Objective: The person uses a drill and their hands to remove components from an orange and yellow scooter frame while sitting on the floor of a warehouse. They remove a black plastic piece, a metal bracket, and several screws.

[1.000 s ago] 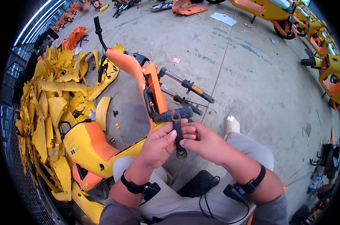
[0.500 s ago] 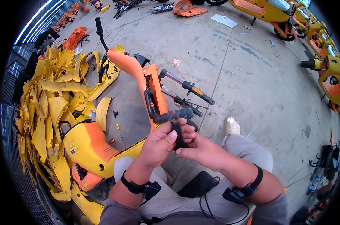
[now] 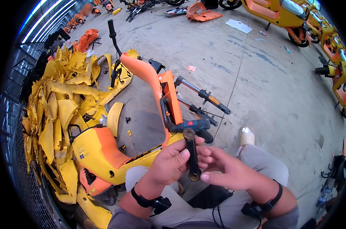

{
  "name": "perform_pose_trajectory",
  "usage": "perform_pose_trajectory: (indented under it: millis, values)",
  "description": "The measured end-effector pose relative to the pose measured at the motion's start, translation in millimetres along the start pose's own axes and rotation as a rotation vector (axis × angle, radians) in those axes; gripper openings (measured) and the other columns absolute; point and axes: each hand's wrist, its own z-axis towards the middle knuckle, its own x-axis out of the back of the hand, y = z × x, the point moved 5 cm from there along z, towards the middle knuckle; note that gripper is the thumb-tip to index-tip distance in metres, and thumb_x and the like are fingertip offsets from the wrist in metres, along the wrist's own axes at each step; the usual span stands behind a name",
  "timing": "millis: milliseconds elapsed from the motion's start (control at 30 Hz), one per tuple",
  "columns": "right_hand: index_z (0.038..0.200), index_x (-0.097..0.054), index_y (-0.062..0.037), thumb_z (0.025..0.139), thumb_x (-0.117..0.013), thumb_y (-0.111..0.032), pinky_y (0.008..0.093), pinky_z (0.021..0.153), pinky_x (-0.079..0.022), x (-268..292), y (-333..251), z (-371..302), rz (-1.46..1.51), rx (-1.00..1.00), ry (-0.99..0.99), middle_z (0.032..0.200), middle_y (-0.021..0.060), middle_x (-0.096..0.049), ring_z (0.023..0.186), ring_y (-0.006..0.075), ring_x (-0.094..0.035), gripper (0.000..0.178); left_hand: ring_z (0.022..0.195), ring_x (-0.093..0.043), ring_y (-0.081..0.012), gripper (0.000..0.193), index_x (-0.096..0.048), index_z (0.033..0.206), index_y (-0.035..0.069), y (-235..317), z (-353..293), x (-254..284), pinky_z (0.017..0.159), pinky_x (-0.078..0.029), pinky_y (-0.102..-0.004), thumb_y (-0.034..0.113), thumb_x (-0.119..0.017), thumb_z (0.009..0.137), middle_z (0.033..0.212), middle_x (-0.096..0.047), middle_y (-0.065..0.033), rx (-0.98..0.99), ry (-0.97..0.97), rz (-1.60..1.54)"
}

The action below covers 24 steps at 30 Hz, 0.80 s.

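A black crank arm point(image 3: 191, 152), with a round hole at each end, is pinched upright between the thumb and fingers of my left hand point(image 3: 172, 162). My right hand point(image 3: 232, 170) is close on its right side. Its fingers lie against my left fingertips, while its thumb is stretched out beside the crank arm's lower end, apart from the fingers. Just beyond the crank arm, a dark blue cordless power tool point(image 3: 197, 124) with a red mark rests by the orange body of a partly stripped yellow-and-orange scooter point(image 3: 100, 147) lying before me.
A tall heap of broken yellow panels point(image 3: 62, 114) fills the left side. The scooter's bare fork legs point(image 3: 215, 103) stick out to the right. More yellow scooters point(image 3: 272, 13) stand in a row at the far right. An orange panel point(image 3: 203, 13) lies on the concrete floor.
The crank arm now shows its full length, as my right hand has slid off its lower part and opened. The view has shifted, so everything sits further right.
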Motion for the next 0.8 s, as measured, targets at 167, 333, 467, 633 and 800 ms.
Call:
perform_pose_trajectory:
  millis: [167,333,467,633,800]
  values:
    - [0.142,-0.029,0.0058,0.097,-0.061,-0.022,0.0359,0.103,-0.042,6.6,1.1,0.5,0.078,-0.008,-0.012,0.130,0.0130,-0.050,0.123,0.0205,-0.050,0.062,0.114,-0.060,-0.0332,0.045,-0.036,0.140,-0.006,-1.2,0.4,-2.3,0.099,-0.050,-0.0435,0.016,-0.046,0.103,0.122,-0.058,-0.0218,-0.016,-0.039,-0.030]
    - [0.138,-0.034,0.0071,0.101,-0.055,-0.024,0.0345,0.103,-0.042,13.5,-1.3,7.8,0.192,-0.035,0.111,0.126,0.0136,-0.055,0.120,0.0198,-0.053,0.053,0.119,-0.057,-0.0303,0.042,-0.034,0.141,-0.005,0.2,5.5,4.1,0.101,-0.048,-0.0432,0.013,-0.040,0.104,0.128,-0.056,-0.0208,0.014,-0.012,0.004]
    - [0.130,-0.045,0.0059,0.102,-0.052,-0.030,0.0322,0.098,-0.045,25.3,-2.4,10.0,0.009,-0.037,0.244,0.117,0.0112,-0.060,0.112,0.0166,-0.057,0.046,0.119,-0.058,-0.0289,0.040,-0.037,0.140,-0.005,-0.4,5.5,4.6,0.100,-0.049,-0.0423,0.012,-0.039,0.104,0.128,-0.056,-0.0205,0.003,-0.014,-0.010]
    - [0.120,-0.055,0.0045,0.100,-0.054,-0.036,0.0311,0.089,-0.048,53.0,1.0,27.4,-0.173,-0.051,0.433,0.104,0.0118,-0.065,0.102,0.0179,-0.062,0.045,0.111,-0.062,-0.0284,0.033,-0.045,0.132,-0.002,9.8,10.1,36.5,0.095,-0.052,-0.0413,0.012,-0.043,0.102,0.121,-0.060,-0.0164,-0.133,0.436,0.109]
    - [0.116,-0.059,0.0032,0.087,-0.064,-0.034,0.0394,0.081,-0.052,88.9,-6.1,62.3,-0.835,0.005,0.753,0.097,0.0202,-0.068,0.091,0.0305,-0.067,0.047,0.113,-0.059,-0.0287,0.028,-0.046,0.126,-0.002,37.4,10.4,106.8,0.099,-0.049,-0.0423,0.010,-0.038,0.103,0.123,-0.057,-0.0166,-0.326,0.759,0.020]
